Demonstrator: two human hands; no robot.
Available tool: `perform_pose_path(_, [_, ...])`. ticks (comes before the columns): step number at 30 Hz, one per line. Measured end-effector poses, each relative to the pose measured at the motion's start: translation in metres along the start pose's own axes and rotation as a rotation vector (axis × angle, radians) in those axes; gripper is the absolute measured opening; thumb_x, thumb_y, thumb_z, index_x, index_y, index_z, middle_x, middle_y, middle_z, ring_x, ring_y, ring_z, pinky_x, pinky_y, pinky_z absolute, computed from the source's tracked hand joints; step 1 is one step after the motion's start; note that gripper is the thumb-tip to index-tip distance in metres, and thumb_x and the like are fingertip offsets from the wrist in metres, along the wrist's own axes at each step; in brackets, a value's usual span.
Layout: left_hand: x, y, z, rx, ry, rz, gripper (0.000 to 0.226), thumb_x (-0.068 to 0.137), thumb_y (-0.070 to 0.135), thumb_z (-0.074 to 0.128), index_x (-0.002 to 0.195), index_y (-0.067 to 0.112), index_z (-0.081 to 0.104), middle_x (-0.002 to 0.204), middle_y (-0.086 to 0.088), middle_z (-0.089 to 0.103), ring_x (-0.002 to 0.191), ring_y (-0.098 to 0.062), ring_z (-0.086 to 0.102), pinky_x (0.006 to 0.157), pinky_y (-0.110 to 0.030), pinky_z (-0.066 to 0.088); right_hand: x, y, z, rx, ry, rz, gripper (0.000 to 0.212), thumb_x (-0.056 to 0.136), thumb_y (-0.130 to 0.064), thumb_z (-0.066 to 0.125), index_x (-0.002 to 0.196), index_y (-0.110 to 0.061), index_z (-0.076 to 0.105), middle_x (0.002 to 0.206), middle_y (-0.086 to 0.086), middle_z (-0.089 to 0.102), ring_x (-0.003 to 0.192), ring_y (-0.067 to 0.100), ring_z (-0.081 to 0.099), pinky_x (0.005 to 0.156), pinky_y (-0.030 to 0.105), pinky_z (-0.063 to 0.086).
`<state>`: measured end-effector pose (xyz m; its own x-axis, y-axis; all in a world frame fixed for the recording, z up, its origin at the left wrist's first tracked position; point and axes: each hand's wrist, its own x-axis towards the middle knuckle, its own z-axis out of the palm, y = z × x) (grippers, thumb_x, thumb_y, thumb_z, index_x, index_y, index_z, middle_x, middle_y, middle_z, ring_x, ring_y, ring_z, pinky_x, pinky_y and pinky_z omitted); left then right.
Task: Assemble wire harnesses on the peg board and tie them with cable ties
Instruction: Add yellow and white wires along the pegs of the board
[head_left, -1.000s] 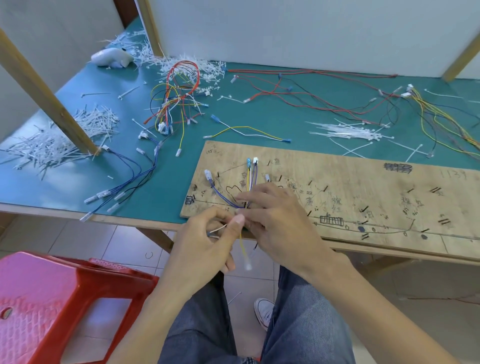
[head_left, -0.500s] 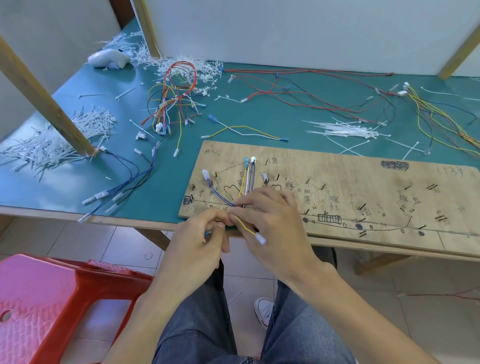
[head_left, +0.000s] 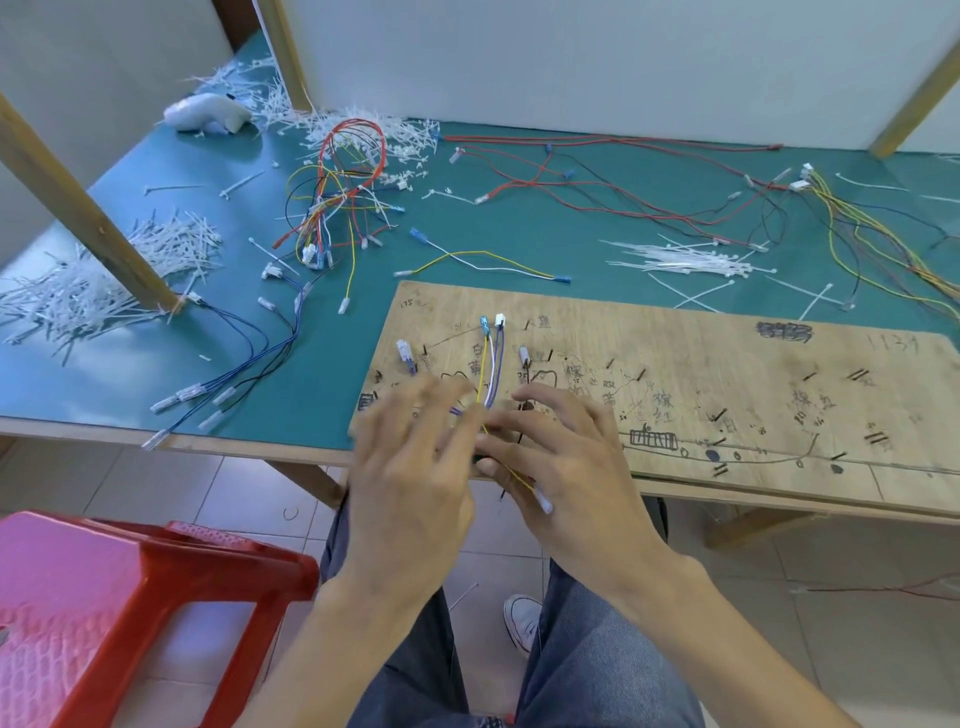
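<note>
WHERE: Me seated at the table (head_left: 332, 364), both hands at the near-left corner of the peg board (head_left: 727, 364).

TASK ITEM: The wire bundle (head_left: 492, 387) (yellow, white, purple) runs from its connectors on the bd down to my fingers at the front edge. The yellow lead (head_left: 481, 369) carries on past the edge, and its white terminal (head_left: 543, 503) lies against my R palm.

LEFT HAND (head_left: 410, 478): Fingers splayed and motion-blurred over the bd's left end, w/ nothing in them that I can see.

RIGHT HAND (head_left: 576, 467): Thumb and forefinger closed on the bundle where the leads meet, other fingers loosely bent above it.

JUST CHANGED: Half a sec ago my L thumb and fingers were pinched tight beside the R ones, working at the same spot. Now the L has let go and swung out. The R has kept its pinch.

MEANING: Prob. one small step at that junction is finished and the L is off to fetch or reposition. Whether a tie is already on, can't tell, as the spot is hidden under my fingers.

SUPPLY: Fresh cable ties (head_left: 685, 260) lie beyond the bd, well apart from either hand.

ALSO: Offcuts (head_left: 171, 244) heaped far left, red stool (head_left: 104, 597) by my L knee.
</note>
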<state>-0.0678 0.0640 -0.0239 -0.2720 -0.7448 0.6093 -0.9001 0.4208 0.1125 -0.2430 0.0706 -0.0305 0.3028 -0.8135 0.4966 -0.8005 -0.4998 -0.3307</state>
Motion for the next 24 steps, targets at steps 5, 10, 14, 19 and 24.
perform_pose_path(5, [0.003, 0.008, 0.006, -0.184, -0.131, 0.068, 0.032, 0.095, 0.003, 0.053, 0.120, 0.003, 0.073, 0.123, -0.007, 0.071, 0.119, -0.026, 0.064, 0.104, -0.039, 0.052, -0.007, 0.007, -0.011, 0.043, 0.122, 0.049, 0.014, 0.097, -0.031, 0.075, 0.109, -0.034, 0.081, 0.111, -0.012, 0.065, 0.117, 0.023, 0.057, 0.093, 0.043, 0.035])
perform_pose_path(10, [0.000, 0.006, 0.007, -0.128, -0.161, 0.143, 0.034, 0.096, 0.004, 0.054, 0.124, 0.006, 0.074, 0.127, -0.004, 0.072, 0.124, -0.028, 0.063, 0.105, -0.042, 0.049, -0.004, 0.020, -0.022, 0.283, 0.142, 0.255, 0.013, 0.088, -0.035, 0.084, 0.100, -0.037, 0.083, 0.093, -0.020, 0.067, 0.103, 0.017, 0.057, 0.085, 0.053, 0.045])
perform_pose_path(14, [-0.012, 0.005, 0.010, -0.026, -0.204, 0.175, 0.044, 0.101, 0.015, 0.052, 0.144, 0.011, 0.063, 0.152, 0.000, 0.059, 0.144, -0.026, 0.049, 0.115, -0.047, 0.039, 0.000, 0.026, -0.027, 0.393, 0.057, 0.387, 0.009, 0.083, -0.039, 0.087, 0.091, -0.039, 0.084, 0.088, -0.019, 0.069, 0.102, 0.014, 0.058, 0.085, 0.039, 0.048])
perform_pose_path(19, [-0.025, 0.002, 0.013, 0.048, -0.299, 0.176, 0.061, 0.106, 0.028, 0.046, 0.163, 0.012, 0.032, 0.172, -0.002, 0.025, 0.161, -0.019, 0.017, 0.124, -0.055, 0.028, 0.005, 0.030, -0.031, 0.417, 0.050, 0.432, 0.010, 0.080, -0.038, 0.088, 0.089, -0.039, 0.083, 0.088, -0.020, 0.071, 0.104, 0.012, 0.060, 0.085, 0.028, 0.048])
perform_pose_path(24, [-0.027, 0.004, 0.015, 0.023, -0.345, 0.162, 0.062, 0.106, 0.024, 0.046, 0.164, 0.011, 0.027, 0.173, -0.007, 0.022, 0.161, -0.029, 0.014, 0.125, -0.055, 0.029, 0.013, 0.035, -0.033, 0.457, -0.010, 0.443, 0.005, 0.082, -0.037, 0.086, 0.087, -0.038, 0.083, 0.088, -0.019, 0.073, 0.100, 0.012, 0.062, 0.088, 0.035, 0.050])
